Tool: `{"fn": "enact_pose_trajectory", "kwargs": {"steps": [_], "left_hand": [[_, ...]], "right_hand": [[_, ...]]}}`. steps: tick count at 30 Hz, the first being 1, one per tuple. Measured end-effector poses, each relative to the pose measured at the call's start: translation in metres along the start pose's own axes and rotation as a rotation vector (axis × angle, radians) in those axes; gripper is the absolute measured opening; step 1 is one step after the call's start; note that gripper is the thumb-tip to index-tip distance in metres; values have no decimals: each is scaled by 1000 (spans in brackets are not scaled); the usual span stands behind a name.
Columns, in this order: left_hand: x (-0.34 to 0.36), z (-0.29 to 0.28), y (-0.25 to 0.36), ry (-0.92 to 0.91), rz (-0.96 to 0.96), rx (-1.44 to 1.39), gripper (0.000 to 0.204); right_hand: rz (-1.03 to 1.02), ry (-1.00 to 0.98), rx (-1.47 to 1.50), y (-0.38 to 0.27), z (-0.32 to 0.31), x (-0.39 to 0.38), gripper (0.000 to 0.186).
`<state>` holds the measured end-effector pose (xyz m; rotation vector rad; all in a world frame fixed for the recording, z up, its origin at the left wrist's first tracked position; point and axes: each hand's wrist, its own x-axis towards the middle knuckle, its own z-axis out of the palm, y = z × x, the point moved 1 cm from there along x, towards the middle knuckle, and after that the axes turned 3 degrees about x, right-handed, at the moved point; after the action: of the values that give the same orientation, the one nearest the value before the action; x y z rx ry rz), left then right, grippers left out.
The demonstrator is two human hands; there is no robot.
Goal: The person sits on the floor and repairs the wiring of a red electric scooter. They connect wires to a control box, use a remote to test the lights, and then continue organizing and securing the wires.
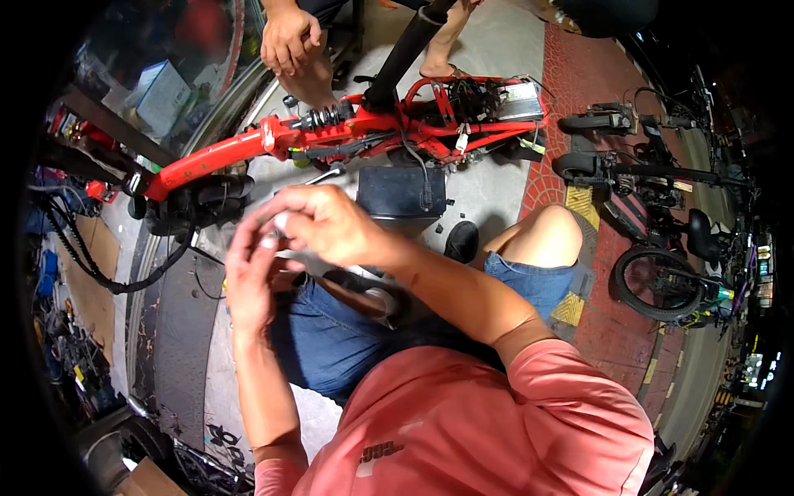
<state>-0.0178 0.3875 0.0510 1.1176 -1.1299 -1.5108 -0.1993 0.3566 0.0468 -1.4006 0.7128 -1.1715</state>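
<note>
My left hand (251,277) and my right hand (331,221) meet in front of me, fingertips pinched together around something small that I cannot make out. Just beyond them a black rectangular box (399,192), like a battery case, lies on the pale floor. Behind that box stretches a red folding bike frame (217,161) with a black spring shock (325,116), a black seat tube (405,58) and exposed wiring. A silver wrench (325,174) rests on the floor between my hands and the frame.
Across the frame another person's hand (289,40) hangs over a bent knee. Parked scooters and a bicycle wheel (659,282) stand to the right on red paving. Tools and cables (78,347) clutter the left side, beside a glass case (161,95). Dark crumbs lie near the box.
</note>
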Motion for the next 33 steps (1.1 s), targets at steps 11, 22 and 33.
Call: {"fn": "enact_pose_trajectory", "kwargs": {"steps": [11,22,33], "left_hand": [[22,5,40,307,261,347,21],[-22,-165,-260,334,-528,424,15],[-54,-148,-321,342,-748,331,12]], "right_hand": [[-204,79,-474,-52,-60,15,52],[60,487,-799,-75,-318,-21,25],[312,287,-1062,-49,-343,-39,32]]}}
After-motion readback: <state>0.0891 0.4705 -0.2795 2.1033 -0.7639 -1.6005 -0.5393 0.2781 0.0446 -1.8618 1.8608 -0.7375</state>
